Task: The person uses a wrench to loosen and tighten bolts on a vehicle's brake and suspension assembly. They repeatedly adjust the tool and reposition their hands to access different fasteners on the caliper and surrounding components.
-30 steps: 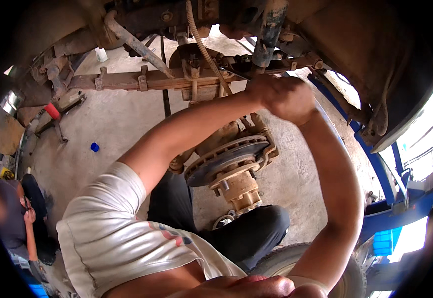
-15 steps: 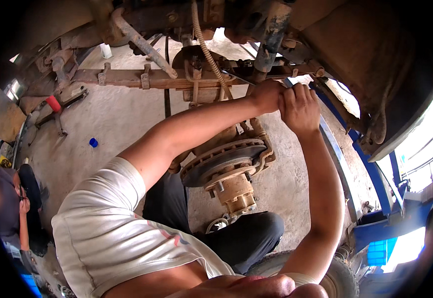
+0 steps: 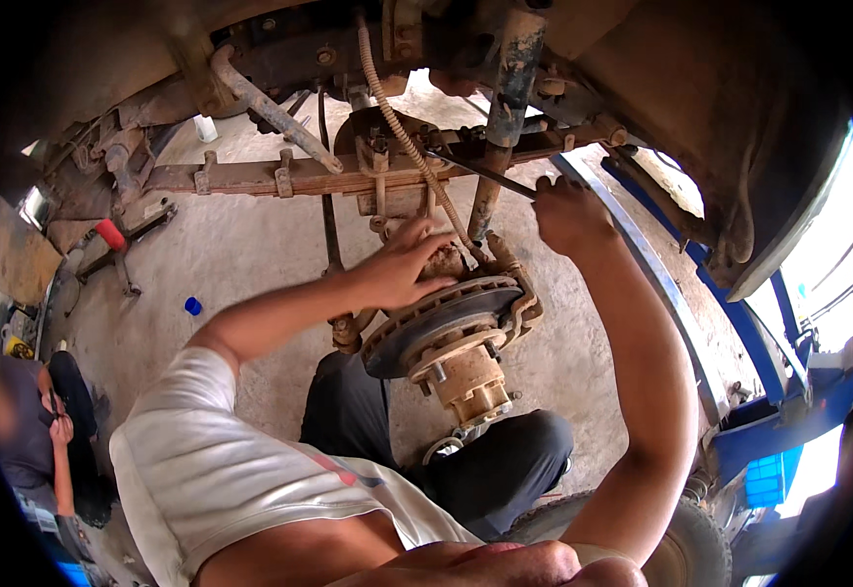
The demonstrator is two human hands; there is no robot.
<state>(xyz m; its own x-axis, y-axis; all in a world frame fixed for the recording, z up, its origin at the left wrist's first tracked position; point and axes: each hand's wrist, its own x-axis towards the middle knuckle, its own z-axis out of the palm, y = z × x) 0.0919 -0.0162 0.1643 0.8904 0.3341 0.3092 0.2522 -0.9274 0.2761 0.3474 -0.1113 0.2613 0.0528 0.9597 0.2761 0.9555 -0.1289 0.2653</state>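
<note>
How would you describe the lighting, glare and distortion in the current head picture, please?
Head view, right: glare washes out the background by the blue frame, which bends with the fisheye; head view, top right: the wheel arch sits in shadow; head view, centre: the brake disc reads fairly clearly; head view, left: the co-worker's head is blurred; head view, corners: black.

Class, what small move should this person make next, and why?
I would bring the left hand up to steady the metal bar. Only the right hand grips it, at the near end, while its far end reaches close to the ribbed hose. The left hand is open near the brake disc, apart from the bar, so it seems free to help.
</note>
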